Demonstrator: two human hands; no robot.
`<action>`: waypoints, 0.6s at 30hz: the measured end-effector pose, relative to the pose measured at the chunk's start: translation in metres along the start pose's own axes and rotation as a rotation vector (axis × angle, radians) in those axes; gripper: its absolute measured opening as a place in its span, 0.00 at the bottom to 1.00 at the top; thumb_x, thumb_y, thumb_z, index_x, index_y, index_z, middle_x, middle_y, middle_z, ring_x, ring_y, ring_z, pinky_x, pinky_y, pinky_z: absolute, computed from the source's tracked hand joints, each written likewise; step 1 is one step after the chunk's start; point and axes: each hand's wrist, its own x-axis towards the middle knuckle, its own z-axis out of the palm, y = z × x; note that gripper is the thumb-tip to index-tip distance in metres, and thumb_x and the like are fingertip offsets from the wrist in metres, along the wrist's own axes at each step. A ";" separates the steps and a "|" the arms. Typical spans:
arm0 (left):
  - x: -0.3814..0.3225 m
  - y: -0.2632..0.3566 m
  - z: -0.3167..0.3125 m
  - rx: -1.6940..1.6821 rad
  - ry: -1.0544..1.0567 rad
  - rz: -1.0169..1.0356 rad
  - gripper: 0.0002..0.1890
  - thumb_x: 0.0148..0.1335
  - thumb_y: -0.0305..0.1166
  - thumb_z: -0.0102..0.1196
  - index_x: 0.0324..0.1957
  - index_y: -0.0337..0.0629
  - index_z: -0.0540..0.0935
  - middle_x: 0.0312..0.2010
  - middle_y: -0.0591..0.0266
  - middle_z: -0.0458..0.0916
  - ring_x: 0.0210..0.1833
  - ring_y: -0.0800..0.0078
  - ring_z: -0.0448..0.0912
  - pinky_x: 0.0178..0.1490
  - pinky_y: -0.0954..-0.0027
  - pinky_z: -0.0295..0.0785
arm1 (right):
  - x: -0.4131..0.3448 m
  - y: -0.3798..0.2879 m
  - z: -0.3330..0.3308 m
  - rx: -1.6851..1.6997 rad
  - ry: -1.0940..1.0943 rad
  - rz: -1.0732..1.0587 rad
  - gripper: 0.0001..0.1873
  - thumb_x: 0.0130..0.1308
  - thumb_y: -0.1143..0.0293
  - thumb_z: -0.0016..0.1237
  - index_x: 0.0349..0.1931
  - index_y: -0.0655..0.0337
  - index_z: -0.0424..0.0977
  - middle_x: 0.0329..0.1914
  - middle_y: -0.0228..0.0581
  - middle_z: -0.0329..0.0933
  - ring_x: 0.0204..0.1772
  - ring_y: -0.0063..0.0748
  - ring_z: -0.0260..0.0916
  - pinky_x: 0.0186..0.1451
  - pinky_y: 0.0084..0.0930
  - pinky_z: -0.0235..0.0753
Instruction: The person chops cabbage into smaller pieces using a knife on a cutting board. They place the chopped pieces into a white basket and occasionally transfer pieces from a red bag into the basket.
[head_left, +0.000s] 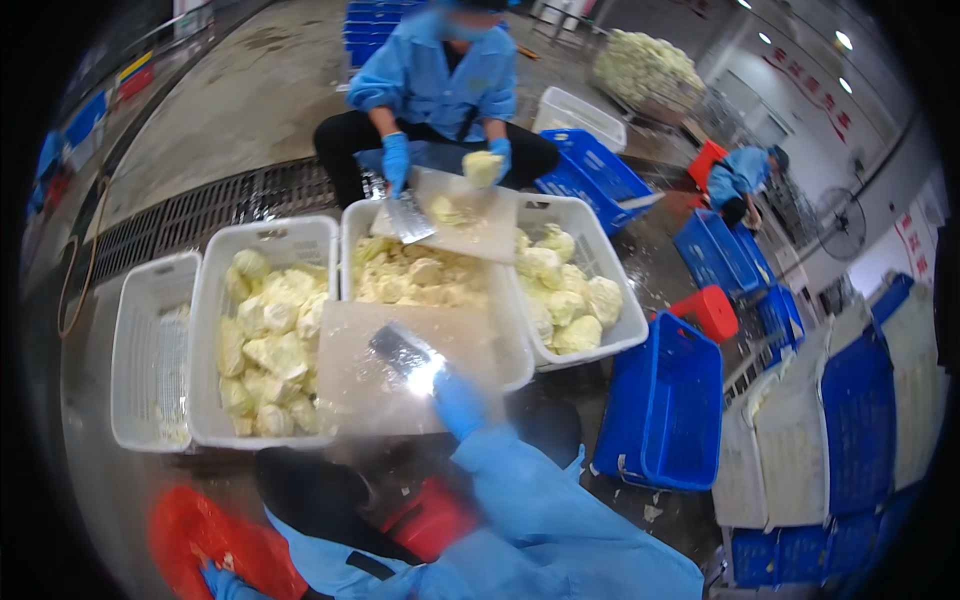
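My right hand (459, 401), in a blue glove, grips a cleaver (405, 358) lying over a white cutting board (345, 390). The board rests on a white plastic crate (517, 367) of cut cabbage pieces (426, 271). My left hand (217, 577), also gloved in blue, is low at the left against a red plastic bag (187, 525); its fingers are partly cut off and blurred, so its hold is unclear. Trimmed cabbages (277, 356) fill the crate left of the board, and more cabbages (577, 334) lie in the crate to its right.
Opposite, a co-worker (439, 82) holds a cleaver (409, 217) and a cabbage piece (481, 169) over another board (480, 225). A blue crate (664, 405) stands to the right, a white crate (139, 352) at far left. Another person (739, 176) bends by blue crates farther off.
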 end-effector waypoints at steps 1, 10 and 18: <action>0.002 0.027 0.009 -0.048 -0.016 0.082 0.26 0.64 0.42 0.47 0.61 0.41 0.66 0.64 0.52 0.57 0.65 0.60 0.56 0.67 0.65 0.52 | 0.002 0.007 0.006 -0.046 0.030 -0.016 0.22 0.53 0.64 0.50 0.52 0.50 0.70 0.36 0.43 0.74 0.39 0.48 0.72 0.38 0.43 0.71; -0.054 0.238 0.083 -0.252 -0.337 0.555 0.26 0.64 0.41 0.47 0.61 0.39 0.65 0.61 0.52 0.62 0.61 0.60 0.61 0.64 0.66 0.56 | 0.052 0.143 -0.041 0.397 0.108 0.037 0.19 0.54 0.61 0.54 0.47 0.54 0.75 0.42 0.46 0.76 0.45 0.48 0.73 0.48 0.38 0.72; -0.107 0.328 0.140 -0.261 -0.535 0.707 0.26 0.64 0.40 0.48 0.61 0.37 0.65 0.58 0.53 0.66 0.57 0.61 0.65 0.61 0.66 0.60 | 0.055 0.292 -0.047 0.214 0.186 0.512 0.22 0.53 0.60 0.53 0.49 0.55 0.74 0.45 0.46 0.75 0.48 0.51 0.71 0.50 0.40 0.72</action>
